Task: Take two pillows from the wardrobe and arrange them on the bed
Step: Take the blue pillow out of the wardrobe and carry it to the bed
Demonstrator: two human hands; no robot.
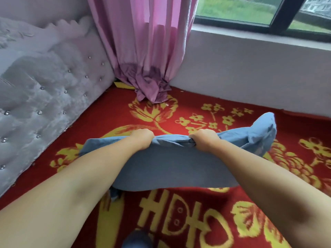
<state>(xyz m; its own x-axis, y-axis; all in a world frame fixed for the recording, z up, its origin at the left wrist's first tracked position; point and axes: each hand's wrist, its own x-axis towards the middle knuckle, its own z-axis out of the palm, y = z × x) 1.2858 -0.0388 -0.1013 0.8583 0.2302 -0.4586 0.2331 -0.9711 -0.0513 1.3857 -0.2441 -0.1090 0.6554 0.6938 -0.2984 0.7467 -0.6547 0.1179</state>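
Both arms reach to 12 o'clock; left hand (142,138) and right hand (203,140) clamp the pillow's (170,169) far edge over the bed (179,221); soft, light, floppy

I logged: grey tufted headboard (44,97) at left, pink curtain (143,51) in corner, dark-framed window (268,13) showing daylight, pale wall (250,74) beneath.

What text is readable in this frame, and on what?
One sign only: a large yellow Chinese double-happiness character, "囍", woven into the red bedspread, seen upside down and partly cut off by the frame edge.
No text on the blue pillow, curtain or headboard.
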